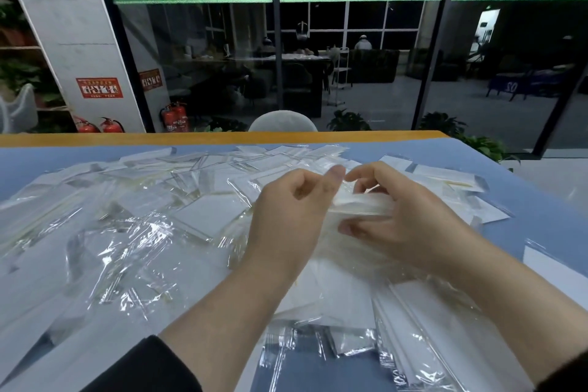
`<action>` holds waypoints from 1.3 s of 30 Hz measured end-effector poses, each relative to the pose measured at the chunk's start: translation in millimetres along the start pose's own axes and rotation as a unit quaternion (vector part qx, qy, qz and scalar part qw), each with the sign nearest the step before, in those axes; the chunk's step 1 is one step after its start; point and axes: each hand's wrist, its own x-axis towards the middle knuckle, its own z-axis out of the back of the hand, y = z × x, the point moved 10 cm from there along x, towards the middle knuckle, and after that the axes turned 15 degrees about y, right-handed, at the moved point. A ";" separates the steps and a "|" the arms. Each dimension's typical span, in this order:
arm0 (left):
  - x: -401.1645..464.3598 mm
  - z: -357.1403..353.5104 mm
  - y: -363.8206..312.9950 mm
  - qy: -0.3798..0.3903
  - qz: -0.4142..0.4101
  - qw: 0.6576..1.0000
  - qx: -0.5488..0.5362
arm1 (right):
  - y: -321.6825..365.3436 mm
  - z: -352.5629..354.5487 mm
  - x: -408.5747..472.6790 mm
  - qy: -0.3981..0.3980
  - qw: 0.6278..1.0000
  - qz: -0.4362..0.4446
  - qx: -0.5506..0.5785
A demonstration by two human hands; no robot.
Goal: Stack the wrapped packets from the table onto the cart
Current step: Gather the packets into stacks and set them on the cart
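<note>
Several clear-wrapped white packets point(203, 216) lie scattered in a loose heap across the blue table point(541, 219). At the centre, both hands hold a small bundle of packets point(359, 204) edge-on above the heap. My left hand point(292, 216) grips its left end, thumb up at the top edge. My right hand point(401, 216) grips its right end, index finger curled over the top and thumb underneath. No cart shows in this view.
The table's far edge point(222, 138) is orange wood, with a grey chair back point(282, 121) just beyond it. Behind stands a glass wall point(350, 57), fire extinguishers point(174, 118) and potted plants point(348, 121). More packets point(429, 353) lie near the front right.
</note>
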 end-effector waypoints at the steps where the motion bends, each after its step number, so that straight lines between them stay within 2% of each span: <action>1: -0.2 2.6 -0.7 -0.010 -0.008 1.000 -0.017 | 1.7 -2.9 0.7 0.004 1.000 0.005 0.003; 4: 1.6 7.1 -0.6 -0.015 -0.023 0.997 -0.066 | 2.0 -2.5 1.8 -0.014 1.000 0.013 0.002; 7: 2.7 -1.6 -1.9 0.007 -0.019 0.999 0.042 | 5.7 3.0 -0.3 -0.040 0.998 0.033 0.036; 12: 6.7 10.2 9.5 -0.028 0.011 0.998 0.054 | -7.3 4.9 0.1 -0.004 1.000 0.003 -0.003; 16: 2.2 -8.7 2.5 0.044 0.000 0.994 0.095 | -5.7 -3.9 0.9 0.021 1.000 0.011 0.000; 19: -0.7 -2.3 -9.3 0.019 -0.034 0.997 0.062 | -1.7 10.0 -2.4 -0.026 0.999 0.021 0.035; 22: 2.1 13.5 -1.0 -0.031 -0.005 0.998 -0.052 | -4.8 31.1 -7.3 -0.081 0.979 0.050 0.181; 25: 3.9 -8.0 14.2 0.043 0.052 0.976 -0.206 | -3.6 28.8 -7.3 -0.057 0.952 0.063 0.294; 27: 0.0 -22.5 11.5 0.080 0.053 0.962 -0.257 | 1.4 20.8 -6.7 -0.020 0.959 0.058 0.276; 30: 0.0 -11.3 0.7 0.041 0.003 0.955 -0.294 | 7.2 22.6 -9.5 0.000 0.976 0.054 0.211; 32: -1.9 12.4 -10.3 -0.019 -0.041 0.977 -0.210 | 9.1 42.7 -13.4 -0.048 0.993 0.044 0.098; 34: -6.5 22.7 -23.8 -0.043 -0.066 0.996 -0.039 | 7.5 66.3 -21.4 -0.085 0.996 0.005 -0.013; 36: -10.6 10.7 -30.7 -0.005 -0.066 0.995 0.072 | -9.6 81.3 -29.1 -0.050 0.992 -0.079 -0.083; 39: -10.2 -10.6 -22.1 0.068 -0.034 0.991 0.109 | -54.6 92.7 -41.8 0.038 0.964 -0.208 -0.159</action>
